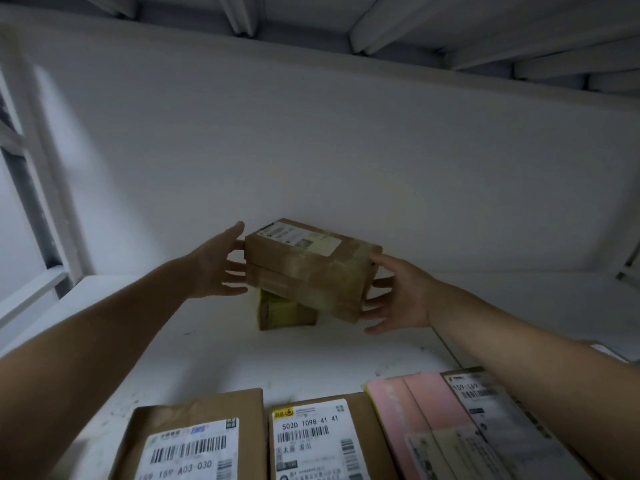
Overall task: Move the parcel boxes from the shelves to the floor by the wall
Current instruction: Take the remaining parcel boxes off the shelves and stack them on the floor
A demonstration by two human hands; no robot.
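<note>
Left front box [194,407]: the white sticker [188,452] shows "159 159 A03 030" in large print under a barcode. The blue logo above the barcode is too blurred to read.
Middle front box [362,431]: its white sticker shows "502D T098-41 41" above a barcode. There is a yellow mark in the top left corner, and under the barcode a short line of Chinese characters that I cannot read with certainty.
Right front box [460,374]: its sticker begins with "159 159". The smaller print below is blurred.
Far box [311,275]: it has a white sticker with a barcode on top, and the print is too blurred to read.
</note>
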